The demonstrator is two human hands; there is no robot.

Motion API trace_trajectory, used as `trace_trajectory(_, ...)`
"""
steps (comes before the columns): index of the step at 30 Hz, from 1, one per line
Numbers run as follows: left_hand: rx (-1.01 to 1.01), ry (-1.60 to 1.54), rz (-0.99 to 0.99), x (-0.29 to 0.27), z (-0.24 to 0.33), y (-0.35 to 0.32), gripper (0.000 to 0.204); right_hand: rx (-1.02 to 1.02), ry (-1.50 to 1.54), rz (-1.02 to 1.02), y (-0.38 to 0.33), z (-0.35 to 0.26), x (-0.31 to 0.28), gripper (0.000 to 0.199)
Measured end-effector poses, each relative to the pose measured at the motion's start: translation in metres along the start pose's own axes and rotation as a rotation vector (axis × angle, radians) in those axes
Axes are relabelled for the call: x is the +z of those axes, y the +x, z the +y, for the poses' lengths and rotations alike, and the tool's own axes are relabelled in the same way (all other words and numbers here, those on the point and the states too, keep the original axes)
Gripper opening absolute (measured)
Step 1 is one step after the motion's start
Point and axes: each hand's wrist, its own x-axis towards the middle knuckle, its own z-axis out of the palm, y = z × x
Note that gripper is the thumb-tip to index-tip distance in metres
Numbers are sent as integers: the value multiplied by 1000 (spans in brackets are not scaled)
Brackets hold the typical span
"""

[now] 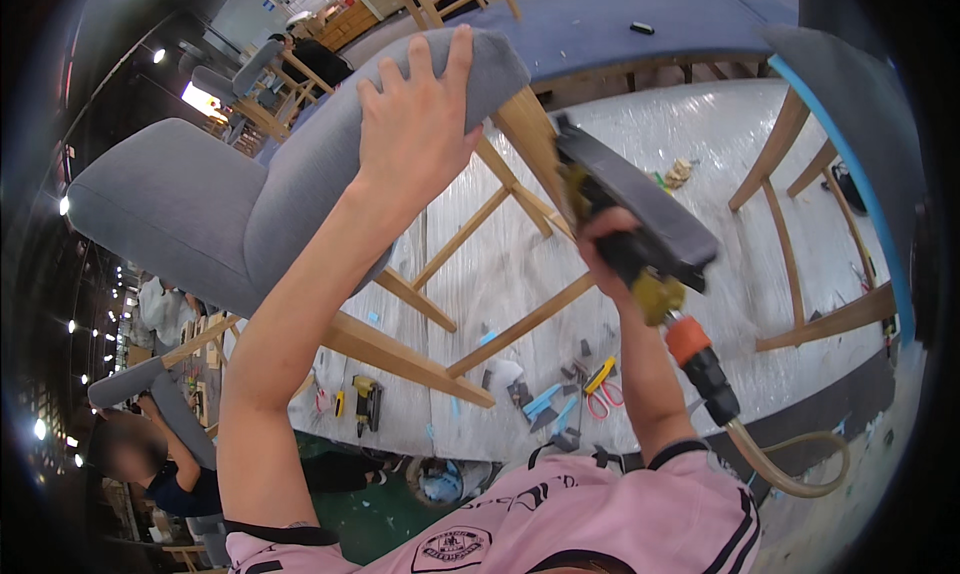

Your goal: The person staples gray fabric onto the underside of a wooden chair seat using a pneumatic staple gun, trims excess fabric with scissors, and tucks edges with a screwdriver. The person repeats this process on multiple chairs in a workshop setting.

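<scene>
A grey upholstered chair (318, 179) with wooden legs lies tipped over in front of me, its seat pad raised. My left hand (418, 124) is spread over the padding near its upper end, fingers apart and pressed against the fabric. In my right hand (607, 246) is an air staple gun (640, 209), smeared by motion, my fingers wrapped around its grip. The tool's nose is close to the wooden leg (530, 139) beside the pad; whether they touch cannot be made out. An orange and black coupling (700, 364) joins it to a clear hose (790, 482).
Plastic film covers the table (640, 114). On it lie red-handled scissors (603, 399), a second air gun (367, 404) and blue and grey scraps (545, 404). Another chair (785, 164) stands at right. A blue-topped platform (680, 24) is behind; a co-worker (165, 454) is at lower left.
</scene>
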Motion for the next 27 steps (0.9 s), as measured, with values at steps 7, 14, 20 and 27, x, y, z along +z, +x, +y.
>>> trace_trajectory(7, -20, 79, 95, 14, 11, -7, 107, 0, 255, -157, 18, 2, 40, 31)
trace_trajectory(14, 190, -435, -32, -7, -33, 17, 102, 513, 833, -204, 4, 30, 34, 39)
trace_trajectory(20, 54, -291, -87, 10, -51, 20, 99, 188, 268, -257, 16, 25, 46, 31)
trace_trajectory(27, 61, -66, -117, -4, -22, 18, 96, 84, 216, -186, 16, 35, 55, 33)
